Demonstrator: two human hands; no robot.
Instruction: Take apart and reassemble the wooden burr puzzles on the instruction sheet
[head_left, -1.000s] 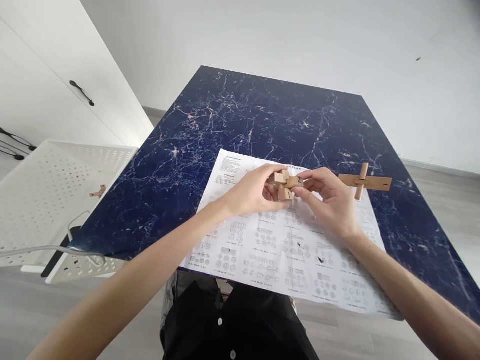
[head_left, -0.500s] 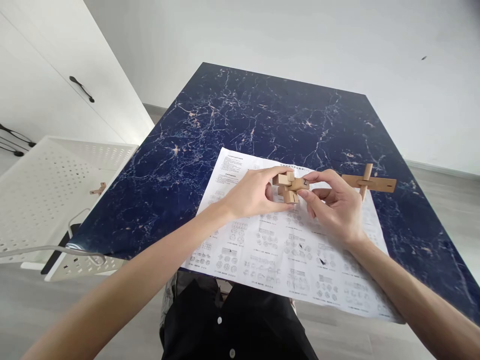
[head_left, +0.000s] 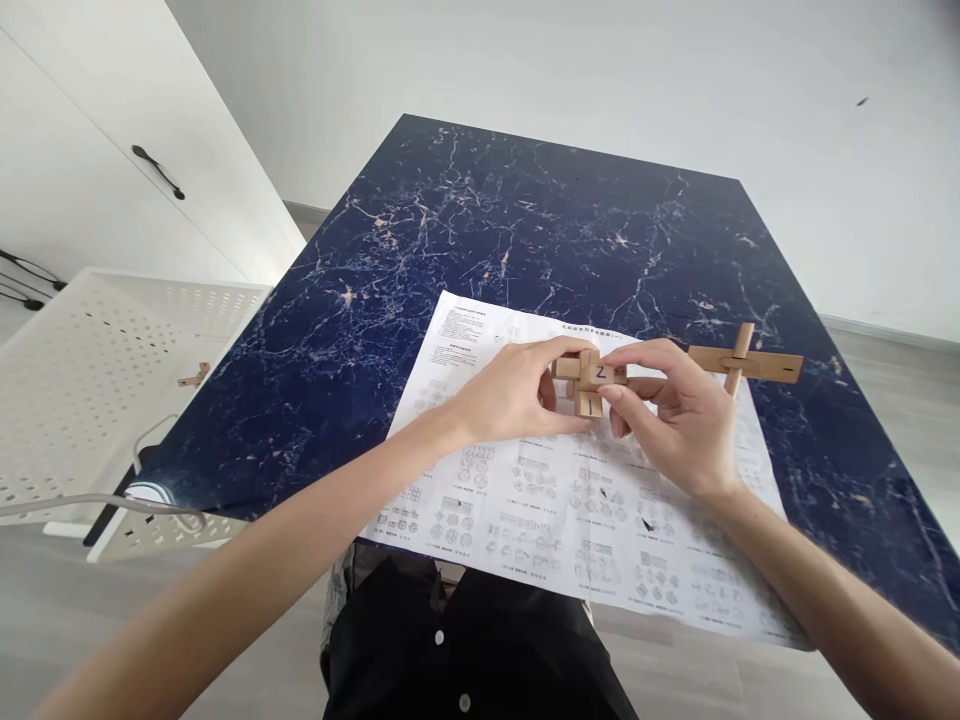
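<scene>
A small wooden interlocking puzzle (head_left: pixel 589 402) of crossed blocks is held between both hands above a printed sheet. One block bears a dark "2", and the block below it has a dark stroke like a "1". My left hand (head_left: pixel 517 390) is closed round its left side, thumb below and index finger on top. With thumb and index finger, my right hand (head_left: pixel 667 410) pinches the block marked "2" from the right. The instruction sheet (head_left: pixel 465 520), covered in small diagrams and text, lies flat under both hands.
To the right, a wooden cross-shaped piece (head_left: pixel 772 366) with an upright round rod lies at the sheet's edge. The dark blue marbled table (head_left: pixel 510 220) extends beyond. At left stand a white perforated rack (head_left: pixel 82 370) with a cable (head_left: pixel 90 495) and a white cabinet (head_left: pixel 97 130).
The block marked "2" now sits further left among the crossed blocks, and its number faces up more plainly. The puzzle has turned slightly in my hands.
</scene>
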